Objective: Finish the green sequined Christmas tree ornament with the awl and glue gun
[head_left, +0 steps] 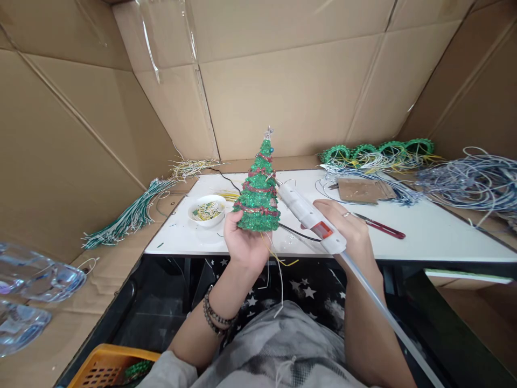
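Note:
My left hand (pixel 242 240) is closed round the base of a small glittery green Christmas tree (pixel 258 191) with red garlands and a silver star on top, holding it upright over the table's near edge. Thin wires hang down from under the tree. My right hand (pixel 347 226) grips a white hot glue gun (pixel 309 215), its nozzle pointing at the tree's right side, close to touching. A clear glue stick trails from the gun's back towards me.
On the white table (pixel 424 226) are a white bowl of small wire pieces (pixel 207 209), red-handled cutters (pixel 382 226) and a cardboard piece. Bundles of green, white and blue wires lie around. Cardboard walls enclose the bench. An orange basket (pixel 107 366) sits lower left.

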`<state>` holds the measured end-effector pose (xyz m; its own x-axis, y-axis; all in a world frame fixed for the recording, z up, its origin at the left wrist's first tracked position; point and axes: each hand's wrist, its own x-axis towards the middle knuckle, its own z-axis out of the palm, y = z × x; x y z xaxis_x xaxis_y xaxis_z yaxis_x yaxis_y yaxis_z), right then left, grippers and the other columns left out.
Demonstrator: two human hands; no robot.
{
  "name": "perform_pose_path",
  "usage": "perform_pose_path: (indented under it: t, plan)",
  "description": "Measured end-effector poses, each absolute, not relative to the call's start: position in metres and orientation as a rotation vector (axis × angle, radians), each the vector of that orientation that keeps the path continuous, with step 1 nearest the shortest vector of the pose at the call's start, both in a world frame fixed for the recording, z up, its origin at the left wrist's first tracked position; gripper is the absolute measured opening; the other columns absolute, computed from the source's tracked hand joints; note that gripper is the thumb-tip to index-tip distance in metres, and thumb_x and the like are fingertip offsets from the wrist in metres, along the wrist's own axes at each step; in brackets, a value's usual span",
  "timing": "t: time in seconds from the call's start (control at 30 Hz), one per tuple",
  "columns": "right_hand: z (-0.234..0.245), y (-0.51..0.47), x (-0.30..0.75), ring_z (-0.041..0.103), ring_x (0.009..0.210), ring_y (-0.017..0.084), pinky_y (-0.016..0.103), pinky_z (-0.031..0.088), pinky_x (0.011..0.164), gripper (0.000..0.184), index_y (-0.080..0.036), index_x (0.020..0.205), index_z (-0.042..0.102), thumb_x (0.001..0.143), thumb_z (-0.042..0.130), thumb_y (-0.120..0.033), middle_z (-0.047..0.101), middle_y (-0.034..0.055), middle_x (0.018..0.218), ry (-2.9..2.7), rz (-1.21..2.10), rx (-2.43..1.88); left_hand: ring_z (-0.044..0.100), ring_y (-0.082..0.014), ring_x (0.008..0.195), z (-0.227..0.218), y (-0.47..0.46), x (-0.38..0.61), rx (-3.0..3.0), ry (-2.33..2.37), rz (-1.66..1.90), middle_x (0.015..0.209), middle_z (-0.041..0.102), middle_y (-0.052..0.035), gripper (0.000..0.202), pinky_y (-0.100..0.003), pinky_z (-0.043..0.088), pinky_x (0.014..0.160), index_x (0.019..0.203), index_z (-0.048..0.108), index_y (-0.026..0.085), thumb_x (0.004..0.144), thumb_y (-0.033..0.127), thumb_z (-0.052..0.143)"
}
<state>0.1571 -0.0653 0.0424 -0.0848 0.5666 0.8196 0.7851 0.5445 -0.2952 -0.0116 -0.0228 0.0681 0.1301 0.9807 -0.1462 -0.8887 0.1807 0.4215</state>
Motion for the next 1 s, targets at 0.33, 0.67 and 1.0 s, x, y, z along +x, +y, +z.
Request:
perform_pose_path:
  t: [0.33,0.67,1.0]
  plan:
    - [0.0439,-0.064,0.1563,0.066,0.082,0.019,0.03,0.049,0.072,0.02,-0.018,0.094,0.066,0.097,0.046,-0.019,0.068,0.0092,0.099,-1.778,-0.288,-1.128,0.072,-0.0207,0.076,0.0688,-0.0249,-0.0116,0.232,0.422,1.39,0.082,0.076,-0.0032,0.033,-0.031,0.057,0.07,0.104,0.07,0.02,0.075,0.021,0.054]
    - [0.0491,-0.0663,0.1548,0.068,0.079,0.02,0.031,0.051,0.068,0.019,-0.018,0.094,0.065,0.096,0.046,-0.019,0.069,0.0097,0.093,-1.782,-0.343,-1.143,0.071,-0.0215,0.08,0.0678,-0.023,-0.0121,0.277,0.406,1.375,0.087,0.076,-0.0052,0.035,-0.032,0.056,0.074,0.105,0.07,0.019,0.075,0.023,0.054]
    - [0.0504,-0.066,0.1543,0.066,0.075,0.019,0.029,0.05,0.067,0.02,-0.018,0.094,0.065,0.096,0.045,-0.019,0.069,0.0092,0.091,-1.786,-0.329,-1.147,0.072,-0.0224,0.081,0.0685,-0.0243,-0.0118,0.269,0.391,1.37,0.085,0.075,-0.0058,0.028,-0.033,0.056,0.076,0.097,0.069,0.018,0.076,0.023,0.052]
